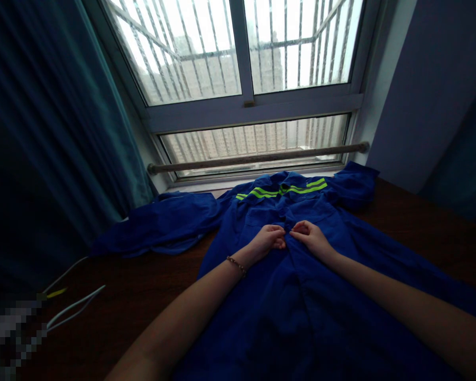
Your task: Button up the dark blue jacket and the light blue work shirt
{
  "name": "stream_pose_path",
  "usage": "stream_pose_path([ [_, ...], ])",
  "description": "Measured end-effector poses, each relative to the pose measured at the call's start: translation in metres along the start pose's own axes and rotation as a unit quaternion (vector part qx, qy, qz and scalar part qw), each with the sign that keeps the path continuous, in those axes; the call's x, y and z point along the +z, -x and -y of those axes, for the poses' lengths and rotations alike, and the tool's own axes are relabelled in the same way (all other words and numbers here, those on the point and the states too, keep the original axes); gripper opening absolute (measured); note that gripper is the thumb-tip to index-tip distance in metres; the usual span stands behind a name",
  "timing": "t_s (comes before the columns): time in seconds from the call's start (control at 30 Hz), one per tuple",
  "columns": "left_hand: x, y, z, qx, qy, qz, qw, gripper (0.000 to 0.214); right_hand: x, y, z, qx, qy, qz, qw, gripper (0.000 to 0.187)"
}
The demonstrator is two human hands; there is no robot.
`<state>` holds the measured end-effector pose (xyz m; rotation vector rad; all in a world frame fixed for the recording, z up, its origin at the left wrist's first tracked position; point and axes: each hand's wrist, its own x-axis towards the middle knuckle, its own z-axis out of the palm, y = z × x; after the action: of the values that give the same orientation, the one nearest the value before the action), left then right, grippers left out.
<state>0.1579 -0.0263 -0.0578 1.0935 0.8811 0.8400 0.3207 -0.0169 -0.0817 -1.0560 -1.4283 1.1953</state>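
Blue work coveralls [262, 296] with bright yellow-green reflective stripes across the chest lie spread out, collar toward the window. My left hand [270, 237], with a beaded bracelet on its wrist, pinches the cloth at the front opening near the middle of the garment. Right beside it, my right hand [306, 234] pinches the opposite edge of the same front opening. The fingertips of both hands nearly meet. Whether a button or other fastener sits between them is too small and dark to tell.
The coveralls rest on a dark brown wooden surface [150, 296]. Behind is a barred window [246, 106] with a horizontal rail [262, 159] across its lower part. A blue curtain [83, 116] hangs at left. White cables [75, 304] lie at lower left, near a pixelated patch.
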Motion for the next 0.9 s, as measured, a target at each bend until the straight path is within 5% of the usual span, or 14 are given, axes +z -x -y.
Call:
stream_pose_path([
  [0.9, -0.0004, 0.0008, 0.0008, 0.022, 0.045, 0.015, 0.999, 0.021, 0.0014, 0.0032, 0.0099, 0.017, -0.014, -0.001, 1.0, 0.028],
])
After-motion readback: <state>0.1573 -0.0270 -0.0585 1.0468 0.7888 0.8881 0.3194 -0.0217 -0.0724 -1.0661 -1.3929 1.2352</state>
